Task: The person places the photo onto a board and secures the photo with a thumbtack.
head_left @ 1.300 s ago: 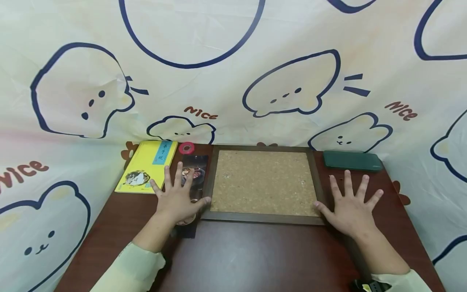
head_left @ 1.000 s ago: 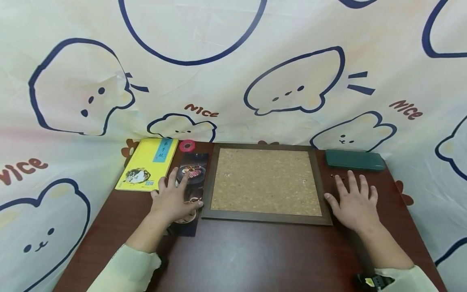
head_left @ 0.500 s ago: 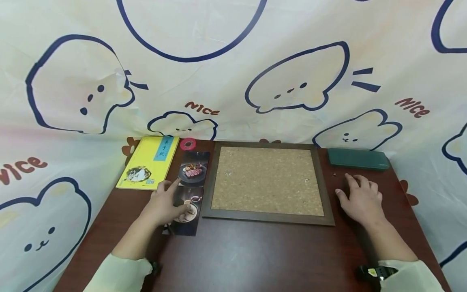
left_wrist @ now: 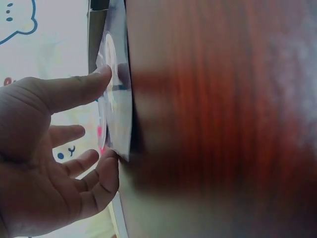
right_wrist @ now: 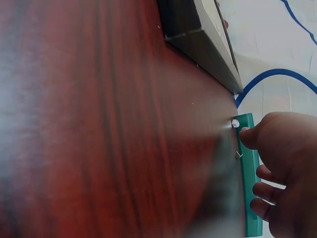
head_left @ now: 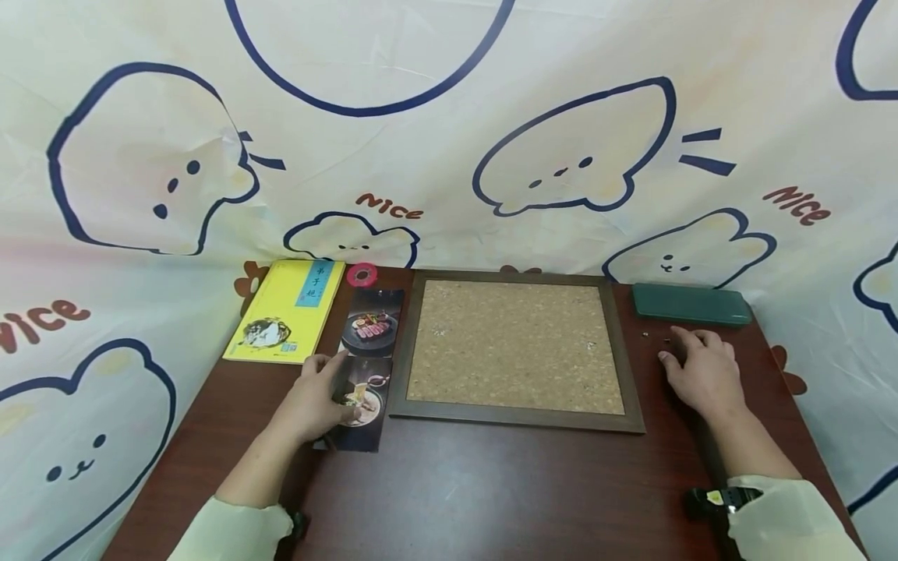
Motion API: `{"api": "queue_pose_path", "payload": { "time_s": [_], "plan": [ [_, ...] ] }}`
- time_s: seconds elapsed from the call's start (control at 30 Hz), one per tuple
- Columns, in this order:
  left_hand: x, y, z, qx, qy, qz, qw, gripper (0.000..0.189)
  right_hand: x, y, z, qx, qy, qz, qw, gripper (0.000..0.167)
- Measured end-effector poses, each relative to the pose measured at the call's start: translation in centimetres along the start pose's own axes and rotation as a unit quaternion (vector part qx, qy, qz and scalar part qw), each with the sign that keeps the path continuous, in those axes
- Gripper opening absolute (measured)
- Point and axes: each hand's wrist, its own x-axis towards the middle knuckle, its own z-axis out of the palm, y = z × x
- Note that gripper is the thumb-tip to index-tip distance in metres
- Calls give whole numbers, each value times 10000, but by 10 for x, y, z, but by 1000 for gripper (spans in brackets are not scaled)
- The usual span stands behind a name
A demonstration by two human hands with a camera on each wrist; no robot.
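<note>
My left hand (head_left: 309,401) lies at the left side of the lower food photo (head_left: 372,435), its thumb over the printed bowl. In the left wrist view the thumb and the bent little finger are at the photo (left_wrist: 119,126). An upper food photo (head_left: 372,326) lies just beyond it. On the right, my right hand (head_left: 708,374) reaches low over the table with thumb and fingers apart, nothing between them. Just ahead of its thumb are two small thumbtacks, a round-headed thumbtack (right_wrist: 235,123) and another thumbtack (right_wrist: 239,155).
A corkboard (head_left: 519,343) in a dark wooden frame lies between the hands. Behind the right hand is a green case (head_left: 691,304). A yellow book (head_left: 288,312) and a red tape roll (head_left: 362,274) are at the back left. A printed cloth (head_left: 435,140) hangs behind the table.
Both hands have drawn away from the corkboard's sides with their spread fingers bending in. The left hand has slid left and down along the photos; the right has moved right beside the thumbtacks.
</note>
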Motion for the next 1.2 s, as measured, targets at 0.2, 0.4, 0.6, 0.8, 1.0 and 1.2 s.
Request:
{"api": "queue_pose_path", "payload": {
  "time_s": [0.2, 0.4, 0.6, 0.8, 1.0, 1.2],
  "plan": [
    [0, -1, 5, -57, 53, -115, 9999, 107, 11, 3, 2, -77, -69, 42, 9999, 50],
    [-2, 0, 4, -156, 20, -353, 9993, 106, 19, 6, 3, -135, -208, -70, 9997, 45],
    [-4, 0, 4, -82, 110, -254, 9996, 84, 23, 6, 3, -146, -266, -151, 9994, 39],
    [-4, -1, 4, -115, 127, -229, 9996, 74, 26, 8, 1, -180, -324, -122, 9992, 34],
    [-2, -8, 3, -140, 152, -41, 9998, 75, 29, 9, 1, -223, -327, -74, 9992, 30],
    [-1, -15, 1, -298, 96, 298, 9991, 74, 31, 11, 1, -230, -289, -113, 9993, 26]
  ]
}}
